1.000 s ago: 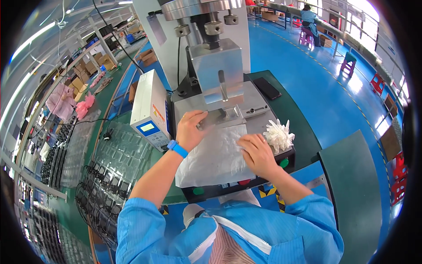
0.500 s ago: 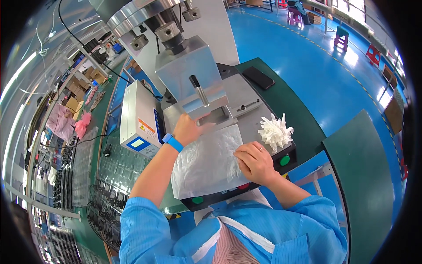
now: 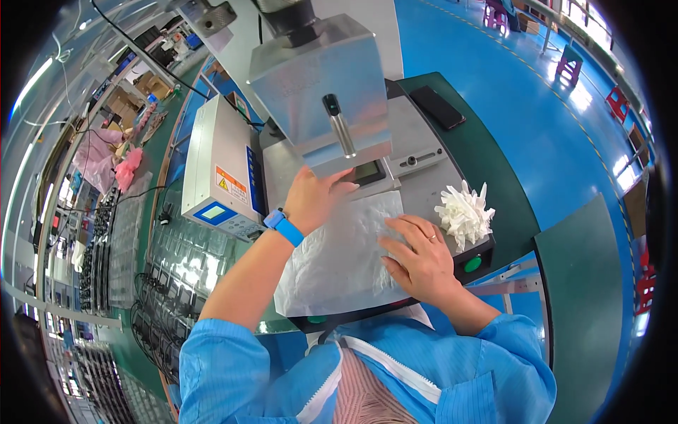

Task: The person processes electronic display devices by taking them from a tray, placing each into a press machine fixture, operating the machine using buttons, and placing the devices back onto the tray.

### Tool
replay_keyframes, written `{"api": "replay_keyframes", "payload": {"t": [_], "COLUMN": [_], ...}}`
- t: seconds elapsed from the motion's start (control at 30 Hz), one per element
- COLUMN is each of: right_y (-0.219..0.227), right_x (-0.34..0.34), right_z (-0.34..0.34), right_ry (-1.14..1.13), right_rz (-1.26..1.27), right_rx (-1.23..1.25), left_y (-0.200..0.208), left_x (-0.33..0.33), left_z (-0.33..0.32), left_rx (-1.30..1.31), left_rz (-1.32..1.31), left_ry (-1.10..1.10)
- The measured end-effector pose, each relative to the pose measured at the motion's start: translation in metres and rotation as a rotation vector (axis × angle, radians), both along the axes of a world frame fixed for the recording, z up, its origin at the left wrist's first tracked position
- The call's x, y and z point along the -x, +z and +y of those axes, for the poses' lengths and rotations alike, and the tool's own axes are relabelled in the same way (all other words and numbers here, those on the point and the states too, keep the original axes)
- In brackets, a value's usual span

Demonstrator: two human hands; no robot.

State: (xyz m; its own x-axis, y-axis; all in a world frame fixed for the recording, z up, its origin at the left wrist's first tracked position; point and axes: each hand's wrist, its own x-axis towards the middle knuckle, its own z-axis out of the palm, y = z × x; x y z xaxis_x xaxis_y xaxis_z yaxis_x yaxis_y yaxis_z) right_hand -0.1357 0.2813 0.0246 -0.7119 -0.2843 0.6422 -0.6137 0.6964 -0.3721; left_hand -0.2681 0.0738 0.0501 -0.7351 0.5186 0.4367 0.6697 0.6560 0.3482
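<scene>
My left hand (image 3: 318, 198), with a blue watch on its wrist, reaches under the metal press block (image 3: 318, 78). Its fingers stretch toward a dark rectangular piece (image 3: 367, 172) in the fixture below the block. Whether they touch it I cannot tell. A wrinkled, translucent white sheet (image 3: 332, 268) is spread in front of the fixture. Over the sheet's right side rests my right hand (image 3: 424, 258), wearing a ring, its fingers apart and nothing in them. Right of that hand sits a bunch of white strips (image 3: 465, 215).
Left of the press stands a white control box (image 3: 219, 166) with a small screen. A black phone (image 3: 438, 107) lies on the green table at the back right. By the white bunch is a green button (image 3: 472, 263). Clear plastic trays (image 3: 191, 247) and black cables (image 3: 152, 318) lie left.
The view has shifted, and the press block looks nearer and larger. My left hand has its fingers at the fixture's opening. The fingers of my right hand have spread from a closer curl.
</scene>
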Motion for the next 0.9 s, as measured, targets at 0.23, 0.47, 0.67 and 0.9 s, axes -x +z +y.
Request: {"api": "replay_keyframes", "payload": {"t": [0.23, 0.47, 0.67, 0.9], "right_y": [-0.001, 0.013, 0.009, -0.013], "right_x": [0.036, 0.028, -0.001, 0.015], "right_z": [-0.012, -0.003, -0.014, -0.02], "right_ry": [-0.083, -0.378, -0.103, 0.011], "right_rz": [-0.004, -0.046, -0.074, -0.222], "right_rx": [-0.128, -0.347, -0.325, 0.228], "left_y": [-0.009, -0.006, -0.011, -0.001], "left_x": [0.003, 0.001, 0.006, -0.015], "left_z": [0.003, 0.004, 0.004, -0.013], "left_rx": [0.028, 0.047, -0.009, -0.132], "left_rz": [-0.014, -0.056, -0.13, -0.113], "left_ry": [0.033, 0.087, 0.074, 0.134]}}
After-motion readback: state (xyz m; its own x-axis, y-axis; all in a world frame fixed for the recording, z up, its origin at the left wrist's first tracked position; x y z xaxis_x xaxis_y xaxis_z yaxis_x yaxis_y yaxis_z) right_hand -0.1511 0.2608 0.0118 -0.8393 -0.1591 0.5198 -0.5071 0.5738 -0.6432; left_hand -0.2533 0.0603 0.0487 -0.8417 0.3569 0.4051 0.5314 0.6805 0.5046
